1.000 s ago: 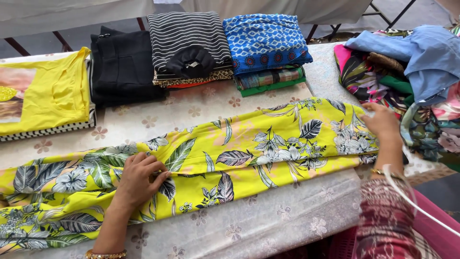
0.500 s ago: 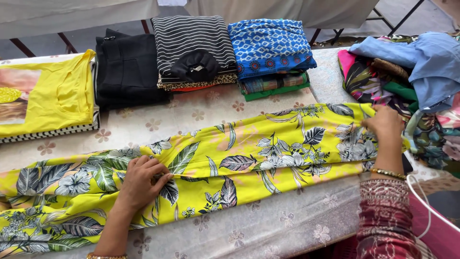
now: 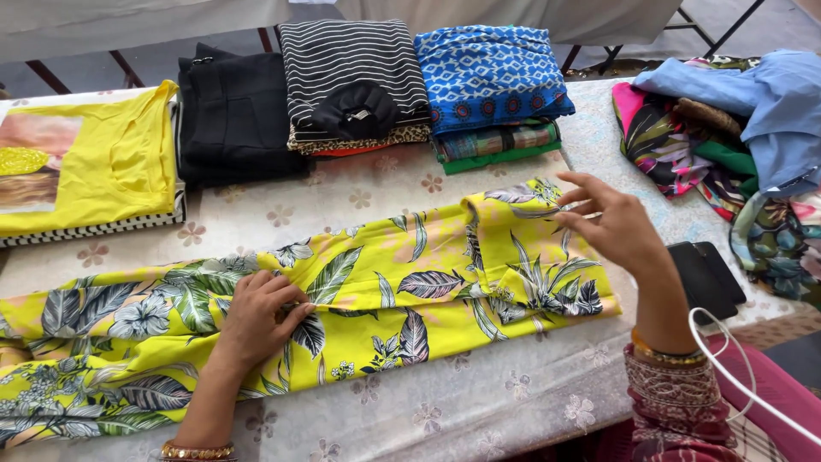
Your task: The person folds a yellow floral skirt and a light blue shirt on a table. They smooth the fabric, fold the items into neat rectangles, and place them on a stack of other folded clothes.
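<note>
Your left hand (image 3: 256,318) lies flat, fingers loose, pressing the yellow leaf-print garment (image 3: 376,291) stretched across the near table (image 3: 479,411). Your right hand (image 3: 611,224) hovers at its folded right end; whether the fingertips pinch cloth is hard to tell. The garment's left end runs out of view.
</note>
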